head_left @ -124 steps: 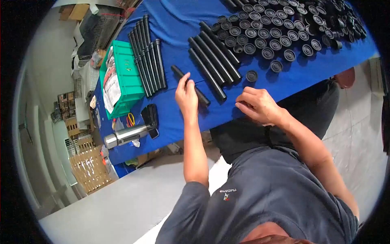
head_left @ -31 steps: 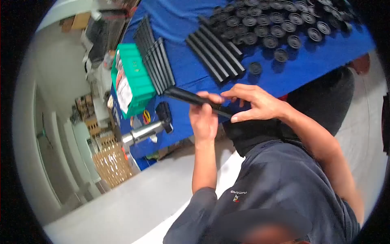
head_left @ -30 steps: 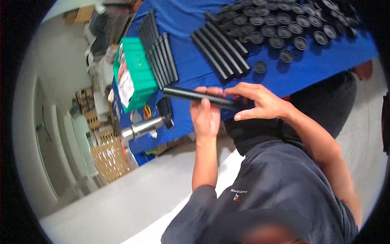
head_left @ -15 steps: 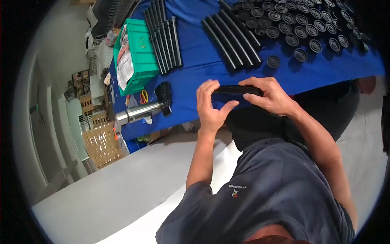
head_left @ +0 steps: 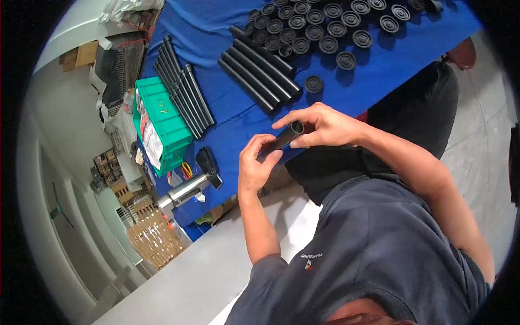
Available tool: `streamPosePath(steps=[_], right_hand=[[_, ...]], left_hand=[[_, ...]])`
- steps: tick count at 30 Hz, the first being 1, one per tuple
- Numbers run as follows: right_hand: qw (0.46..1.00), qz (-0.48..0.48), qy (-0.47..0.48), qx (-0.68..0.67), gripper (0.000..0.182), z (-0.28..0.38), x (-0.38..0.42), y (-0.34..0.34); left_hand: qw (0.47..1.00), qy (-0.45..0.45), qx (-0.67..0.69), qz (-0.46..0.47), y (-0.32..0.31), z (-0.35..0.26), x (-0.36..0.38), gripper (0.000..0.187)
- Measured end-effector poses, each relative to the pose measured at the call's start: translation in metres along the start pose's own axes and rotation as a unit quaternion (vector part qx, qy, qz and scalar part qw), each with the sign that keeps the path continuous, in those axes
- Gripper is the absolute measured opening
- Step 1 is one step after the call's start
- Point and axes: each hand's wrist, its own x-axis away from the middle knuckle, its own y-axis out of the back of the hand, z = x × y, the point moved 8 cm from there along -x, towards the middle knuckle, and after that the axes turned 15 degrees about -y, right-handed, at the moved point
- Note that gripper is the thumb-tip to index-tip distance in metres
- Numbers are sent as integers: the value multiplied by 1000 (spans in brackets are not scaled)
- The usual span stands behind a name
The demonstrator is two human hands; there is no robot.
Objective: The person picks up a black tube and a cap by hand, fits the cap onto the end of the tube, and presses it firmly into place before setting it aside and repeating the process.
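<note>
A person in a dark T-shirt holds a black tube (head_left: pixel 283 142) just over the near edge of a desk (head_left: pixel 379 76) draped in blue cloth. The left hand (head_left: pixel 253 170) has its fingers and thumb clamped around the lower part, apparently to bear the weight. The right hand (head_left: pixel 330 129) curves around the upper end, its thumb beside the rim and its fingers bent over the far side, likely to steady it; whether every fingertip presses on the tube, I cannot tell. The tube tilts, its open mouth turned up towards the wearer's face, an angle that seems to give a view inside.

Beyond the hands, thicker tubes (head_left: pixel 259 76) lie side by side, perhaps lined up for easy reach. A single black disc (head_left: pixel 313 84) sits near their ends, apart from a spread of ringed discs (head_left: pixel 316 32) lying mostly flat, seemingly laid out so each can be picked up singly. To the left, slimmer tubes (head_left: pixel 187 92) with wider ends rest in overlapping rows against a green crate (head_left: pixel 170 122) holding crumpled material. Beside it are yellow-handled scissors (head_left: pixel 187 170) and a silver flask (head_left: pixel 187 190), lying on its side.
</note>
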Motion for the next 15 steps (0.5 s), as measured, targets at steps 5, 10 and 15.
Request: streamPosePath(steps=[5,10,15], right_hand=[[999,-28,23,4,40,-9,-7,3],[999,-33,39,-7,41,-8,-5,4],[999,-32,22,-11,41,-8,-5,5]], left_hand=[[998,-4,28,-59,-4,-1,-3,30],[995,53,72,-38,-9,21,4,33],[998,-1,67,4,-4,9,-8,38]])
